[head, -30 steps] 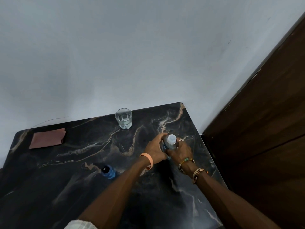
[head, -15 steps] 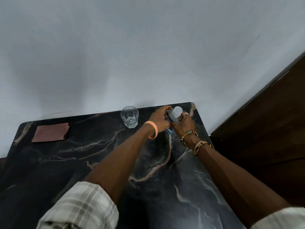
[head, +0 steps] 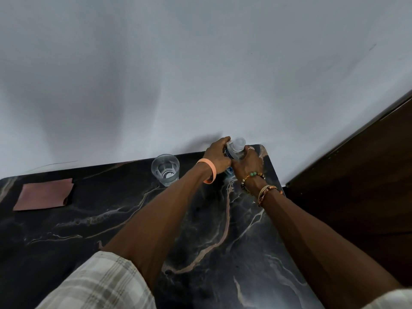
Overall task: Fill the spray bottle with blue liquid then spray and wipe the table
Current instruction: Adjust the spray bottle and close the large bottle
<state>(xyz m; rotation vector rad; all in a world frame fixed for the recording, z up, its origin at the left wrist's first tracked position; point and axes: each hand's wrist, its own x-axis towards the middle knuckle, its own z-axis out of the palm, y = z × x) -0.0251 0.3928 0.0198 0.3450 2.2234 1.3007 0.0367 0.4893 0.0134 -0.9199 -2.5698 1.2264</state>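
A small clear spray bottle with a translucent cap stands near the far right corner of the black marble table. My left hand grips its left side, fingers curled round the body. From the right, my right hand holds the same bottle; a bit of blue shows low between the hands. Most of the bottle is hidden by my fingers. A folded reddish-brown cloth lies at the far left of the table.
A clear drinking glass with a little water stands just left of my left wrist, near the back edge. The white wall runs behind the table. A dark wooden door stands close to the table's right edge.
The view tilted up and both hands with the bottle moved from mid-table toward the far right corner. A blue-capped bottle seen at the front one second ago is out of view.
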